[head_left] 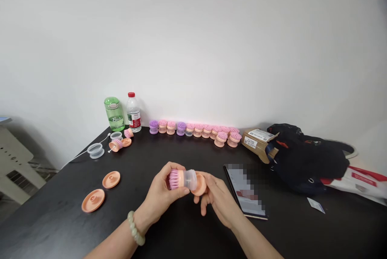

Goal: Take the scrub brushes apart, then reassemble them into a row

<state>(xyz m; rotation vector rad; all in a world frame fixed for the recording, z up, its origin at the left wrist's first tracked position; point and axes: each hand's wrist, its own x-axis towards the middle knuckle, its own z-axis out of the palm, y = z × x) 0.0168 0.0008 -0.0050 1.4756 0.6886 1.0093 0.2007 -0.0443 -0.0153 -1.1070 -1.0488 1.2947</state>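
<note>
In the middle of the head view, my left hand [161, 188] is wrapped round a scrub brush [177, 179] with pink bristles, an orange collar and a clear plastic body, tilted on its side. My right hand [216, 196] grips an orange round cap [199, 185] against the clear end of the brush. Whether the cap is fastened there I cannot tell. To the left on the table lie two more orange caps [93, 200], dished with a small knob in the centre. Farther back are clear plastic rings [96, 151] and loose brush heads [116, 144] with pink bristles.
Several assembled pink and purple brushes [198, 130] stand in a row along the wall. A green bottle [115, 116] and a water bottle [134, 114] are back left. To the right are a tablet [244, 190], a cardboard box [256, 143], a black bag [311, 164] and a card [316, 205].
</note>
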